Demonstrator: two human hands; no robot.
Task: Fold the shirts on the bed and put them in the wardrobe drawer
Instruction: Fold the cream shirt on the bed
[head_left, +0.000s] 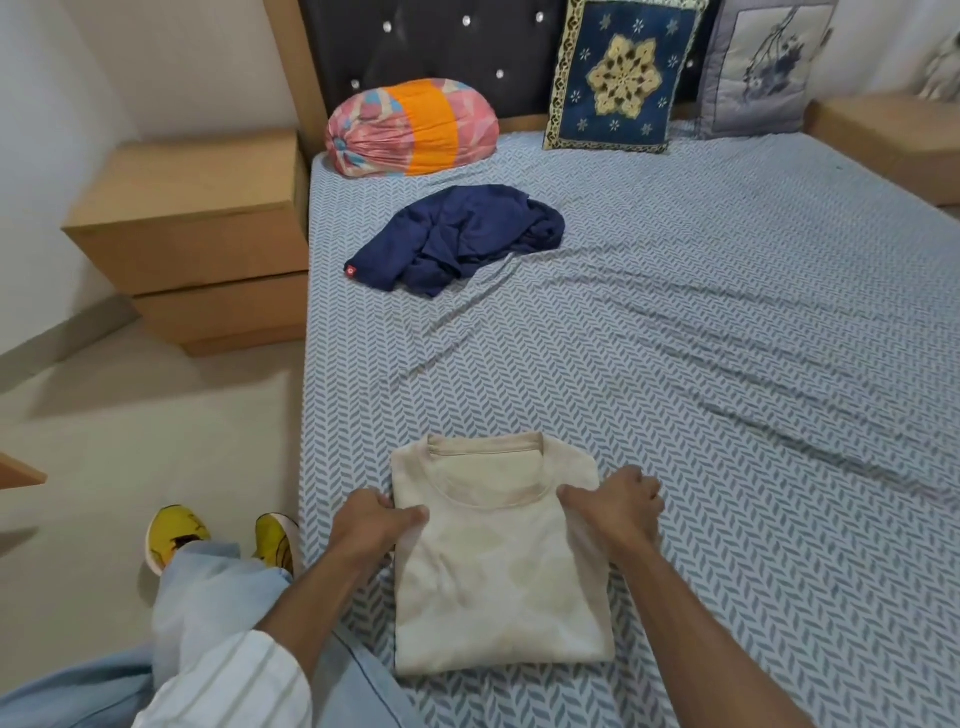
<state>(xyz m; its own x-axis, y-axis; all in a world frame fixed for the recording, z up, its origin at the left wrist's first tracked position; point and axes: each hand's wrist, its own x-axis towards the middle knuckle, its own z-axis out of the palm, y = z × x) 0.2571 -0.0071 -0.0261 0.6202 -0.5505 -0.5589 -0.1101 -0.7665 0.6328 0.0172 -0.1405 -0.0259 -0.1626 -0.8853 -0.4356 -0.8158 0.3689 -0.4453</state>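
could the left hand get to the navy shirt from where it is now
Probably yes, with a lean forward. The left hand grips the beige shirt's left edge, so it must let go first. Only bare bedsheet lies between it and the crumpled navy shirt, which lies farther up the bed.

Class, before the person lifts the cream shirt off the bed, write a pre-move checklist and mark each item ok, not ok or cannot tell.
1. Cream shirt folded into a neat rectangle: ok.
2. Left hand has a grip on the shirt's left edge: ok.
3. Right hand has a grip on the right edge: ok.
4. Navy shirt folded: not ok, it lies crumpled.
5. Wardrobe drawer open and ready: cannot tell, out of view.
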